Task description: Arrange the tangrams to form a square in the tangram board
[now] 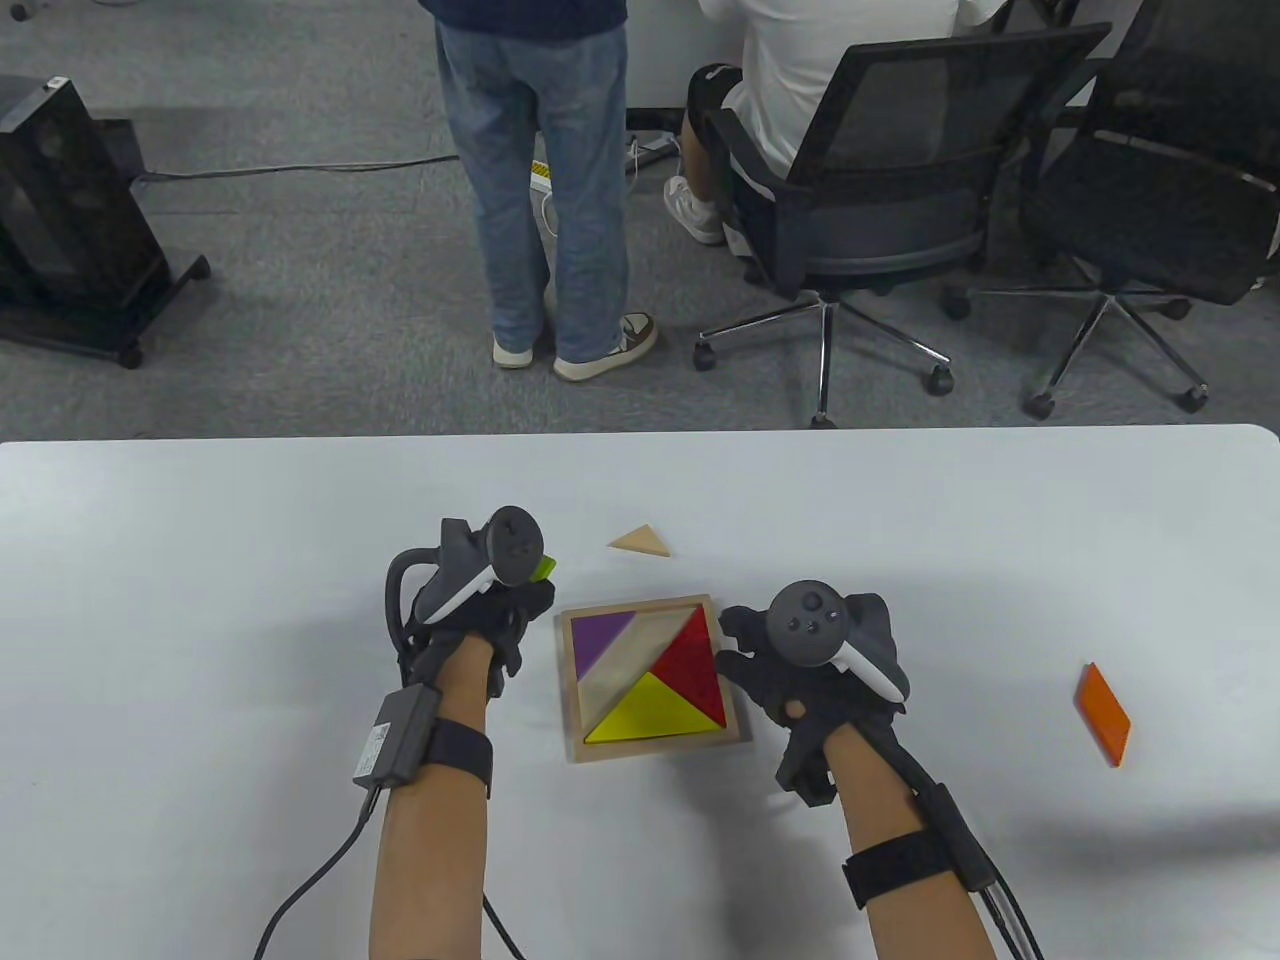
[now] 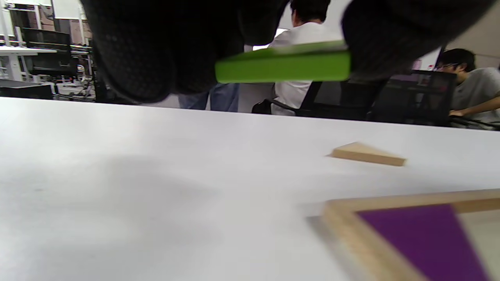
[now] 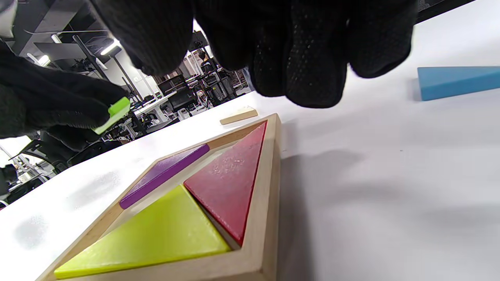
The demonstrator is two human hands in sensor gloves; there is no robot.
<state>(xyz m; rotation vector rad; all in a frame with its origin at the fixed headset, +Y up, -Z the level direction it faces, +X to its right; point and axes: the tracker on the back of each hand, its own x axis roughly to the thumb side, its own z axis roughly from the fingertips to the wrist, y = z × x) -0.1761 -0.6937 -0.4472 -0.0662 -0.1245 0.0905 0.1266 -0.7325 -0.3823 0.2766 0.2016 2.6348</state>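
Note:
The wooden tangram board (image 1: 735,712) lies mid-table and holds a purple piece (image 1: 598,640), a red triangle (image 1: 693,665) and a yellow triangle (image 1: 650,712). My left hand (image 1: 520,600), just left of the board, pinches a green piece (image 2: 285,64) above the table; the same green piece (image 3: 113,113) shows in the right wrist view. My right hand (image 1: 745,650) hovers at the board's right edge with fingers loosely curled and nothing in them. A natural wood triangle (image 1: 640,541) lies beyond the board. An orange parallelogram (image 1: 1102,713) lies far right. A blue piece (image 3: 455,81) lies on the table right of the board.
The white table (image 1: 200,600) ends at its far edge, with grey carpet beyond. A standing person (image 1: 540,180), a seated person on an office chair (image 1: 880,170) and a black stand (image 1: 70,220) are behind it.

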